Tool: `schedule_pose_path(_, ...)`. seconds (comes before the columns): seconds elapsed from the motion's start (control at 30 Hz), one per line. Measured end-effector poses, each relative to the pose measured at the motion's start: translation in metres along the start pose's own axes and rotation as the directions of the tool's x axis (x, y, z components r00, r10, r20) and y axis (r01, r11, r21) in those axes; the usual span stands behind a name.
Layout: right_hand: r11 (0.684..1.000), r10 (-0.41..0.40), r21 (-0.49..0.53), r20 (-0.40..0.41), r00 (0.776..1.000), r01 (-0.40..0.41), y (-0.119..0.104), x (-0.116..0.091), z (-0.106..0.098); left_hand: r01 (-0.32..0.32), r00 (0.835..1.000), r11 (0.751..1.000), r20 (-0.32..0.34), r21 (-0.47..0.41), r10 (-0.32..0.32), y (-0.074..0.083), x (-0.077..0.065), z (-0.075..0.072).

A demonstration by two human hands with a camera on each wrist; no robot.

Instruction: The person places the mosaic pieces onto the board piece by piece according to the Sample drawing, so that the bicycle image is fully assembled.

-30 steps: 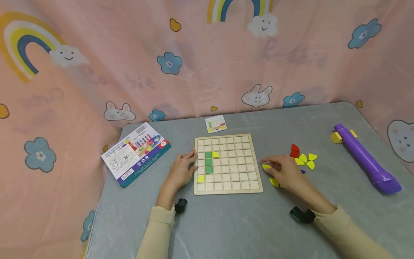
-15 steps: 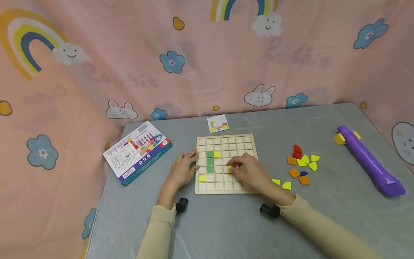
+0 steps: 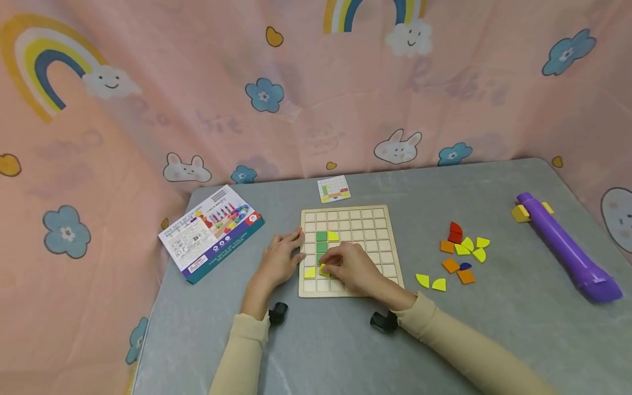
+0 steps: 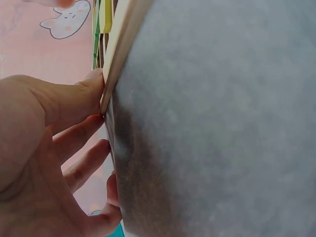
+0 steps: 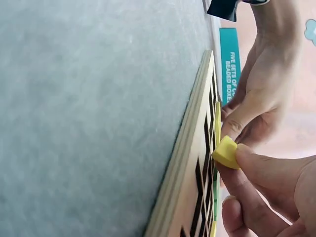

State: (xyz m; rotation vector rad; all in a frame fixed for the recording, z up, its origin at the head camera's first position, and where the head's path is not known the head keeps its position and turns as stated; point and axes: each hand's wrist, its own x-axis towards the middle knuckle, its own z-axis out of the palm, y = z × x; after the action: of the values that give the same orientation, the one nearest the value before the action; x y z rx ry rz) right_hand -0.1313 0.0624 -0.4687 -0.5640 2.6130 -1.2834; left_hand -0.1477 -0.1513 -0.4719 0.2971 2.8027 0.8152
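Observation:
A wooden grid board (image 3: 365, 247) lies mid-table. My right hand (image 3: 356, 270) is over its lower left part, pinching a small yellow tile (image 5: 227, 153) between thumb and index finger. The right wrist view has this tile close over the grid. Along the board's left edge rests my left hand (image 3: 279, 258), its thumb against the wooden side in the left wrist view and its fingers spread. On the grid sit a column of green tiles (image 3: 322, 247), partly covered by my right hand, a yellow quarter-round tile (image 3: 333, 236) and a yellow square tile (image 3: 309, 272).
Right of the board lie loose yellow (image 3: 439, 284), orange (image 3: 466, 276), red (image 3: 455, 236) and blue tiles (image 3: 465, 266). A purple tube (image 3: 568, 247) leans on a yellow block (image 3: 520, 213). A pattern card (image 3: 334, 188) lies behind the board, a printed box (image 3: 212, 230) to the left.
My right hand has picked up a yellow tile from beside the board and carried it left across the grid to the lower left. My left hand has stayed at the board's edge.

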Motion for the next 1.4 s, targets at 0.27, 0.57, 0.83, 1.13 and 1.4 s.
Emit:
schedule_pose_path(0.27,0.998,-0.026,-0.050,-0.023,0.999,0.025,-0.002,0.004,0.008,0.001,1.000,1.000,-0.007,-0.004,-0.001,0.001,0.000,-0.001)
schedule_pose_path(0.57,0.992,0.019,-0.127,-0.048,0.999,-0.025,-0.002,0.006,0.011,0.002,1.000,1.000,-0.008,-0.011,-0.002,0.002,0.000,0.000)
schedule_pose_path(0.83,0.984,0.039,-0.175,-0.016,0.999,-0.042,0.008,-0.015,-0.005,0.007,1.000,1.000,0.004,0.003,-0.007,0.001,0.000,0.002)
schedule_pose_path(1.13,0.974,0.015,-0.226,-0.033,0.999,-0.022,0.029,-0.054,-0.034,0.002,1.000,1.000,-0.010,-0.006,-0.002,0.002,0.000,0.002)
schedule_pose_path(1.4,0.965,0.116,-0.233,-0.039,0.992,-0.122,0.051,-0.084,-0.072,-0.001,1.000,1.000,-0.015,-0.010,0.001,0.002,-0.002,0.001)
